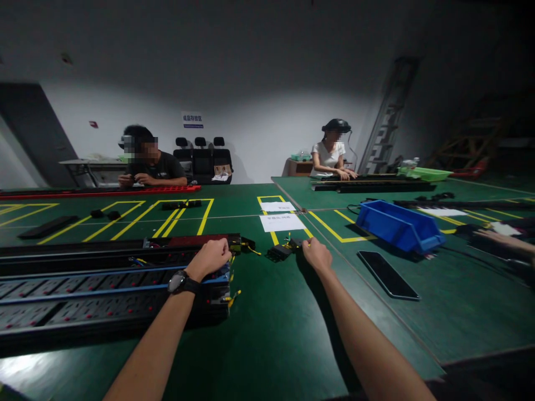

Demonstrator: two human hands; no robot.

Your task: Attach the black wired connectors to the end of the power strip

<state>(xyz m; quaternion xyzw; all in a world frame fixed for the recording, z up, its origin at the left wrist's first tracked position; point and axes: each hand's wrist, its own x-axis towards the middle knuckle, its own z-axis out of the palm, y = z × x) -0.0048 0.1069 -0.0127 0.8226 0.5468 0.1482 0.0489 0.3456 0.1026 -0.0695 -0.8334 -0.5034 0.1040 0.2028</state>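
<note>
Long black rail units (125,289) with slotted plates, blue strips and red dots lie at the left, with short yellow-tipped wires at their right ends. My left hand (210,259), with a watch at the wrist, is closed over the end of the upper rail; its fingertips are partly hidden, so what they pinch is unclear. A dark block with a yellow wire (246,245) sticks out just beyond it. My right hand (317,255) is closed at the edge of a cluster of small black parts (281,252) on the green table, its fingers pinching one of them.
Right of my arm lie a phone (388,274) and a blue bin (399,228). Paper sheets (282,223) and yellow tape lines mark the green table (267,334). Two people work across it; another person's hand (504,242) shows at the far right.
</note>
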